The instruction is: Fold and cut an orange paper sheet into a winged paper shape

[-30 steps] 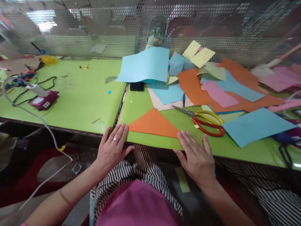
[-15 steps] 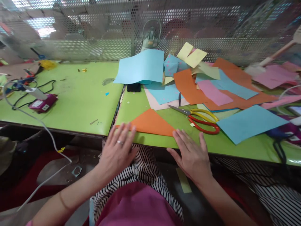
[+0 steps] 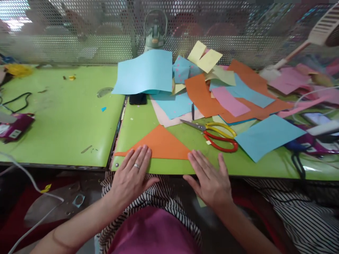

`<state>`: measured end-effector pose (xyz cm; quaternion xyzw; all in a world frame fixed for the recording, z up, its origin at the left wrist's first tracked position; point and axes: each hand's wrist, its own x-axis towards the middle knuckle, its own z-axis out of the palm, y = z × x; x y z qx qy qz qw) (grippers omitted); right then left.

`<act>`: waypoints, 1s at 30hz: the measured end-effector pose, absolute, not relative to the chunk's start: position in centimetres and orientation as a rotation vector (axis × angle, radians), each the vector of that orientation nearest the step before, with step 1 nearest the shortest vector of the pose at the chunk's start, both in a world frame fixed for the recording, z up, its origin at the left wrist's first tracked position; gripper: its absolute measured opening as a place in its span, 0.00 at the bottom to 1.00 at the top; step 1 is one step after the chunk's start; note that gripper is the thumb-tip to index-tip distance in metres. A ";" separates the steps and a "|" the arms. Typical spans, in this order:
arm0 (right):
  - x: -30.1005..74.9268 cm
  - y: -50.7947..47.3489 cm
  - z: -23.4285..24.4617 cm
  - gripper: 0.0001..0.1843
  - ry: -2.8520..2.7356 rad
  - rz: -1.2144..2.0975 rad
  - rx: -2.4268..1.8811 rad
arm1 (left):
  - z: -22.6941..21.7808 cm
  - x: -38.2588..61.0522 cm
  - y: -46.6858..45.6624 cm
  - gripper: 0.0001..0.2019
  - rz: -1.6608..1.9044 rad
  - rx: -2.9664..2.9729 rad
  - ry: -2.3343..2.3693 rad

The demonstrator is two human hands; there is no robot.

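An orange sheet of paper [image 3: 165,143], folded into a triangle, lies near the front edge of the green table, its long side toward me. A narrow orange strip sticks out past its left corner. My left hand [image 3: 132,173] rests flat on the left part of the paper, fingers stretched out, a ring on one finger. At the right corner, my right hand [image 3: 212,178] touches the paper with its fingertips, thumb and fingers apart. Scissors [image 3: 212,133] with one yellow and one red handle lie just beyond my right hand.
A blue sheet [image 3: 268,137] lies right of the scissors. Behind are a larger blue sheet [image 3: 147,72], a black phone [image 3: 137,99] and heaped coloured paper [image 3: 202,93]. A bottle [image 3: 155,37] stands by the perforated metal screen [image 3: 106,31]. A seam splits the table [image 3: 66,123].
The camera view has shifted to the right, so the table things appear further left. My left hand now lies further onto the orange paper. My right hand stays at its right corner.
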<state>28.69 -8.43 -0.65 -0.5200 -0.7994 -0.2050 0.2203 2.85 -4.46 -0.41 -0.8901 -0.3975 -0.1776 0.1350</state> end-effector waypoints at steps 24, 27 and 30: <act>29.2 -8.7 0.0 0.31 -2.273 -0.578 -1.470 | -0.5 3.2 -5.0 0.34 -0.549 -2.649 -1.142; 30.7 -9.7 -0.1 0.34 -2.241 -0.609 -1.544 | -1.0 3.2 -5.0 0.34 -0.552 -2.660 -1.133; 31.4 -10.4 0.3 0.36 -2.223 -0.596 -1.583 | -1.1 2.6 -5.0 0.35 -0.574 -2.664 -1.100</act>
